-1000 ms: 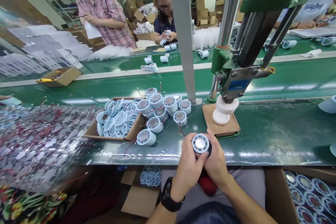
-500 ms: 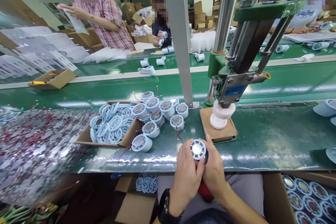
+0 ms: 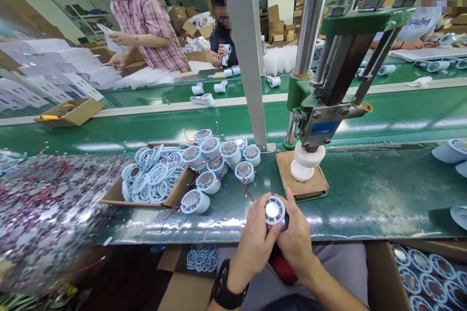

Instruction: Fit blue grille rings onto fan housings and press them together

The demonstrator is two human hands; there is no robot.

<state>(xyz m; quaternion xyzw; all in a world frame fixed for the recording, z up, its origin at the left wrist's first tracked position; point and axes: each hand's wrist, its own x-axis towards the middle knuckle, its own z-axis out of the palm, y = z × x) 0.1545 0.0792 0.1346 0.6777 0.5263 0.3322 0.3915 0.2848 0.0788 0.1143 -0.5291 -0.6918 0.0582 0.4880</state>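
Note:
Both my hands hold one round light-blue fan part [image 3: 275,210] with a shiny metal centre, just above the near edge of the green bench [image 3: 365,194]. My left hand [image 3: 257,238], with a black watch on its wrist, grips it from the left. My right hand [image 3: 297,235] grips it from the right, thumb on its rim. Several similar round parts [image 3: 219,155] with red wires lie in a cluster to the upper left. A cardboard tray of light-blue rings [image 3: 151,177] lies left of them.
A green hand press [image 3: 321,107] with a white die stands on a wooden pad [image 3: 301,182] just beyond my hands. A grey post [image 3: 248,53] rises behind the parts. Shiny bags of pieces [image 3: 47,209] pile at left. Boxes of parts [image 3: 426,274] sit below right. Other people work across the conveyor.
My hands have kept hold of the round part and shifted it slightly. The person in the plaid shirt across the belt moved a sheet of paper.

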